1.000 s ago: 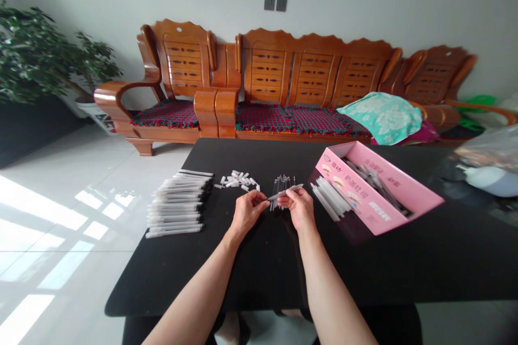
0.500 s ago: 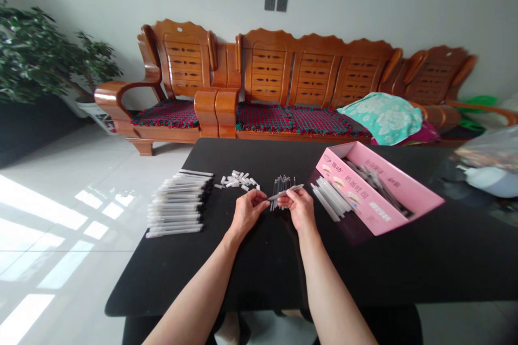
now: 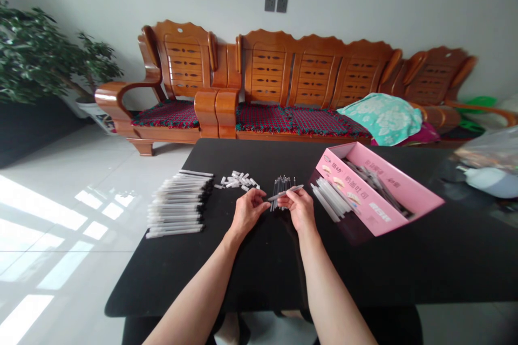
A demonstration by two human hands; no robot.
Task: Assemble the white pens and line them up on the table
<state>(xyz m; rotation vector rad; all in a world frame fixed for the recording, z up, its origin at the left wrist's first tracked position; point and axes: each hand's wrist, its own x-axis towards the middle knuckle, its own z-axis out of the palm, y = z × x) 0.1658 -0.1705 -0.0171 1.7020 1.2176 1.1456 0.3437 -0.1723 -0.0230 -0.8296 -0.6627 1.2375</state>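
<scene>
My right hand [image 3: 299, 209] pinches a slim pale pen barrel [image 3: 286, 193] that slants up to the right above the table. Close to the barrel's left end is my left hand [image 3: 247, 211], its thumb and index fingertips apart with a dark gap between them. Under the barrel lies a bunch of thin pen refills [image 3: 279, 186], partly hidden by my right fingers. Small white pen caps [image 3: 238, 179] are scattered just beyond my left hand. Further left, white pens with black ends [image 3: 178, 205] lie stacked in a row.
A pink box [image 3: 364, 194] holding greyish pieces stands on the right of the black table [image 3: 251, 275], with several white barrels [image 3: 329, 199] lying beside it. A plastic bag [image 3: 493, 151] sits at the far right. Behind the table is a wooden sofa [image 3: 267, 70].
My left fingertips have come slightly away from the barrel's left end. My right hand keeps its hold on the barrel, almost unmoved.
</scene>
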